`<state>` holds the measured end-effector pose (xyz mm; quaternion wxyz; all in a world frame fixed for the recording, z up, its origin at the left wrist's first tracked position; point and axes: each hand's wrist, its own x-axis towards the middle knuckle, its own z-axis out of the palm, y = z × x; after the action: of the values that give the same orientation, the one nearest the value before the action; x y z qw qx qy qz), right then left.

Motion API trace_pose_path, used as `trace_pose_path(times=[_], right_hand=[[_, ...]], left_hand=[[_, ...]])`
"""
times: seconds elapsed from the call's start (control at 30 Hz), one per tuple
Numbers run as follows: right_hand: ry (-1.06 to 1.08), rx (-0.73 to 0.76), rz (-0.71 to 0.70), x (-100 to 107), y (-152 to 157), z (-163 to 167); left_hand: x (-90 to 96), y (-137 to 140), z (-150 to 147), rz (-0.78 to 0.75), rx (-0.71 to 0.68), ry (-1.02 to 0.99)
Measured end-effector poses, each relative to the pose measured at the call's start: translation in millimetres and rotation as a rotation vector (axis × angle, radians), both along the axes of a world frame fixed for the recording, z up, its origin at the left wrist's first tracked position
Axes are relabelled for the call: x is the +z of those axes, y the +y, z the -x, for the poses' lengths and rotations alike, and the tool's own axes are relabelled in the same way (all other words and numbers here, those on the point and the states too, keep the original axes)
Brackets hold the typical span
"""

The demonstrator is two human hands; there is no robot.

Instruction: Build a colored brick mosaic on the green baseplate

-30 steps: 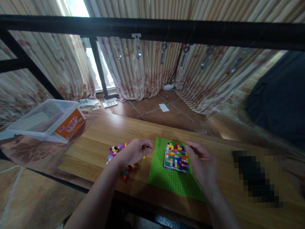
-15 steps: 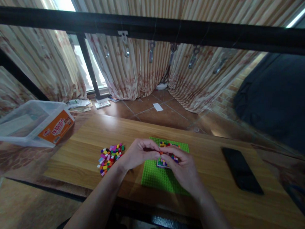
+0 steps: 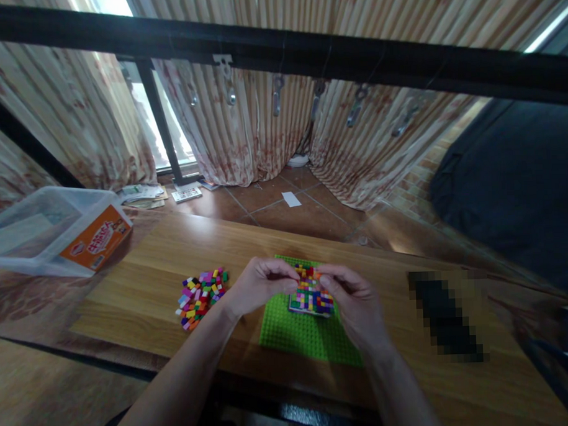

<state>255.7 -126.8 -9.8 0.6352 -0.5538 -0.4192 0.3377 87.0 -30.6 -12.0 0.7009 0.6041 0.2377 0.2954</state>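
A green studded baseplate [image 3: 292, 337] lies on the wooden table, bearing a low block of many-coloured small bricks [image 3: 309, 301]. My left hand [image 3: 256, 287] is over the block's left side, thumb and forefinger pinched together; anything between them is too small to make out. On the right, my right hand [image 3: 359, 300] also pinches at the block's upper right edge. A speck of orange shows by its fingertips, but I cannot tell whether it is held or part of the block. Left of my left wrist is a loose pile of small coloured bricks [image 3: 200, 296].
A dark, pixelated flat object [image 3: 448, 319] lies on the table [image 3: 142, 292] to the right. Beyond the table's left end stands a clear plastic bin [image 3: 48, 258] with an orange label. A black bar [image 3: 269, 49] with hanging metal hooks crosses above, before curtains.
My right hand has moved right, away from my left fingertips, uncovering more of the brick block. My left hand stays pinched in nearly the same place. The view has shifted slightly.
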Motion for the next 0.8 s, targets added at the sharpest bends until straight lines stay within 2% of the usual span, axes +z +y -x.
trace_pose_path(times=[0.1, 0.2, 0.47, 0.67, 0.8], right_hand=[[-0.077, -0.118, 0.028, 0, 1, -13], [-0.198, -0.157, 0.055, -1, 1, -24], [-0.408, -0.112, 0.111, -11, 2, -26], [-0.462, -0.117, 0.13, -17, 3, -26], [-0.419, -0.089, 0.147, -22, 5, -27]], left_hand=[[-10.9, 6, -2, -0.096, 0.065, 0.052], [-17.1, 9, -4, -0.256, 0.133, 0.109], [-7.5, 7, -4, -0.576, 0.125, 0.259], [-7.9, 4, -7, -0.698, 0.131, 0.366], [-10.9, 0, -11, -0.706, 0.159, 0.409]])
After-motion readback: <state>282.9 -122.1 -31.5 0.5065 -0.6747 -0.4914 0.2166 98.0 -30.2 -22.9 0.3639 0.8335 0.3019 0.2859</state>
